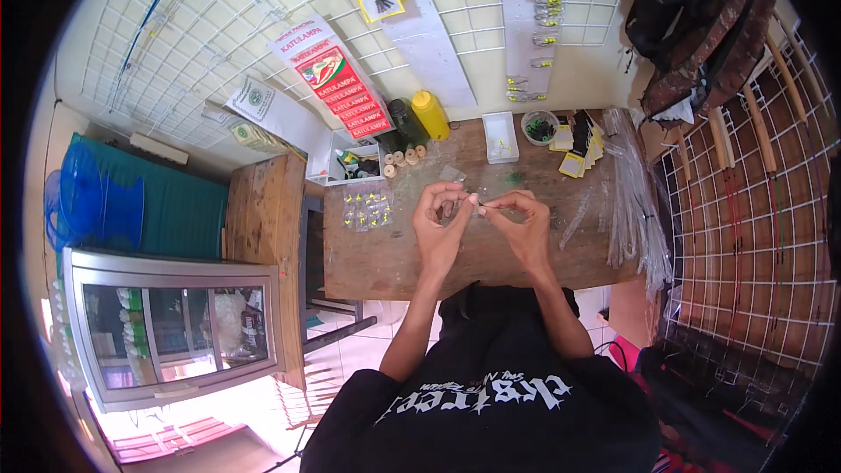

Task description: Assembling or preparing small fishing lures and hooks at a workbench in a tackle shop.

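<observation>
Over the middle of the wooden table point(412, 258), my left hand point(438, 217) and my right hand point(526, 226) meet fingertip to fingertip. Both are closed in a pinch. Whatever lies between the fingertips is too small to make out. A small clear plastic piece point(453, 173) rests on the wood just beyond my left fingers. To the left of that hand lie several small clear packets point(368, 210) with yellow bits inside. Past my fingers, at the back, stands a white tray point(500, 153) holding small yellow pieces.
At the back right are a round tub point(538, 127) of dark and green pieces and black-and-yellow cards point(575, 151). Long clear plastic strips point(626, 201) line the right edge. Back left hold a white box point(355, 171), light cylinders point(401, 159) and a yellow bottle point(430, 116).
</observation>
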The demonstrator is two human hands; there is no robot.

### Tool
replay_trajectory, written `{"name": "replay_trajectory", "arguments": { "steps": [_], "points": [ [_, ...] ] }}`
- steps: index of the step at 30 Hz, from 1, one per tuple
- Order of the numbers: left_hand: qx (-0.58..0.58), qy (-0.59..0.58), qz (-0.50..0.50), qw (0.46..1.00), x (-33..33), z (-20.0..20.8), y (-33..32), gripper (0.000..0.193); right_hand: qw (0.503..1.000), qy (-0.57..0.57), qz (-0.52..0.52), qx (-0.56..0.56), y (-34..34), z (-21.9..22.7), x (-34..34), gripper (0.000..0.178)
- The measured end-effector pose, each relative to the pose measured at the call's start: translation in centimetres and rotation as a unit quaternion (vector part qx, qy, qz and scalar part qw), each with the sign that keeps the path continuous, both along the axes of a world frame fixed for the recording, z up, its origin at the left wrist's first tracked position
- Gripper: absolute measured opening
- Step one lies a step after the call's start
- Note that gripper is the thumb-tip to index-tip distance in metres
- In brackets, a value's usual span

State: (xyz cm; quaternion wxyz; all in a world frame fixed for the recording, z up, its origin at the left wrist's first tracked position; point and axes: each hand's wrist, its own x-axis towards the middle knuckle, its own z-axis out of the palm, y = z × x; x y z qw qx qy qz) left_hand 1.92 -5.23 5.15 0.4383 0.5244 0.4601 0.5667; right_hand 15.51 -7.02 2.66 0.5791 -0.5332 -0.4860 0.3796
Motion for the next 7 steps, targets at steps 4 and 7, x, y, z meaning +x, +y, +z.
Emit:
{"name": "replay_trajectory", "arguments": {
  "steps": [4,7],
  "points": [
    [-0.009,0.006,0.030,0.999,-0.67,-0.46,-0.53,0.024,0.997,-0.071,-0.001,0.022,-0.60,0.43,-0.66,0.011],
    [-0.046,-0.001,0.053,0.998,-1.01,-0.64,-1.11,0.026,0.987,-0.141,0.026,0.077,-0.82,0.19,-0.79,0.014]
  ]
}}
